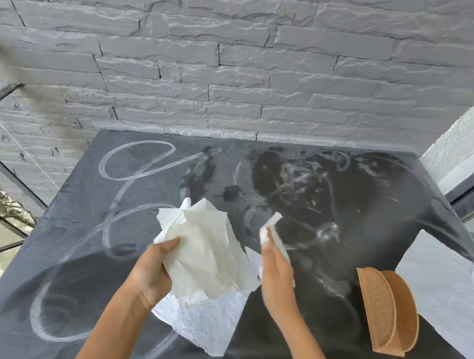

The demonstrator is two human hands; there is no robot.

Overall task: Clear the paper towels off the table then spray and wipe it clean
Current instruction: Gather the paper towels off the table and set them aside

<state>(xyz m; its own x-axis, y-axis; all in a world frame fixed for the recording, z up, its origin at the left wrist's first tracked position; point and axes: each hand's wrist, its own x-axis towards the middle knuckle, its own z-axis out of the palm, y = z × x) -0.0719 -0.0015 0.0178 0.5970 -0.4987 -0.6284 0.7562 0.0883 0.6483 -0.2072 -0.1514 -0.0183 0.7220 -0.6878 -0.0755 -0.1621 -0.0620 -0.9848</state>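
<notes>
Paper towels (pixel 205 253) are gripped in a bunch over the table's (pixel 88 220) near middle by the left hand (pixel 151 273); a scrap (pixel 271 229) is pinched in the right hand's (pixel 277 278) fingers (pixel 272 253). Loosely held, sheets could be dropped.

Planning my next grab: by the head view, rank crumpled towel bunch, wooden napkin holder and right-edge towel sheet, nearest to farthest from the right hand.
1. Crumpled towel bunch, just left of the right hand, in the left hand.
2. Wooden napkin holder, to its right.
3. Right-edge towel sheet, beyond the holder.
</notes>
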